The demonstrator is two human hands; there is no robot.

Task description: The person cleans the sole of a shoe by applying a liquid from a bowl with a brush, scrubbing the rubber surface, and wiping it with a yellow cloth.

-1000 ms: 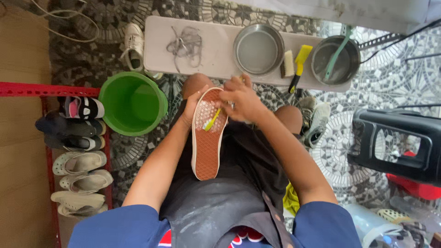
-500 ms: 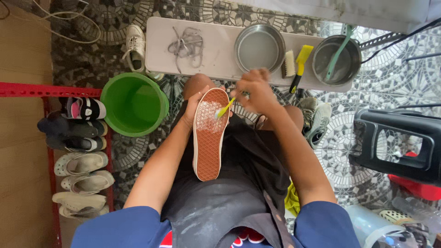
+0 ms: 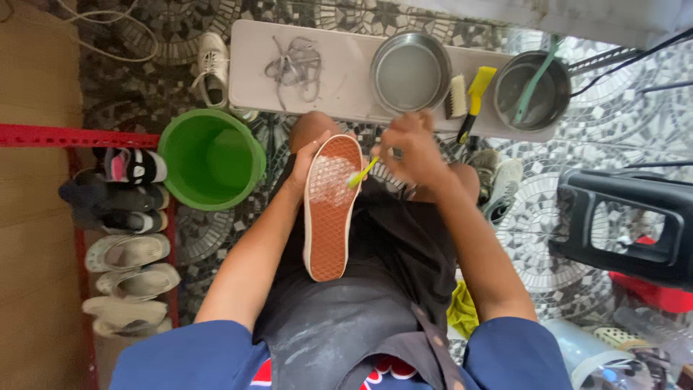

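A shoe (image 3: 330, 217) lies sole up on my lap, its brown waffle sole foamy near the toe. My left hand (image 3: 307, 160) grips the toe end from the left side. My right hand (image 3: 413, 148) is closed around a small yellow-green toothbrush (image 3: 361, 173), whose head touches the right edge of the sole near the toe. I sit in a dark apron over a blue shirt.
A low white table (image 3: 253, 65) ahead carries grey laces (image 3: 294, 66), two metal bowls (image 3: 411, 72), a scrub brush (image 3: 456, 97) and a yellow brush (image 3: 476, 90). A green bucket (image 3: 211, 157) stands at left beside a red shoe rack (image 3: 79, 137). A black stool (image 3: 628, 224) is at right.
My right hand has shifted right and up, drawing the toothbrush from the middle of the sole's toe area to its right edge. The shoe and left hand stayed in place.
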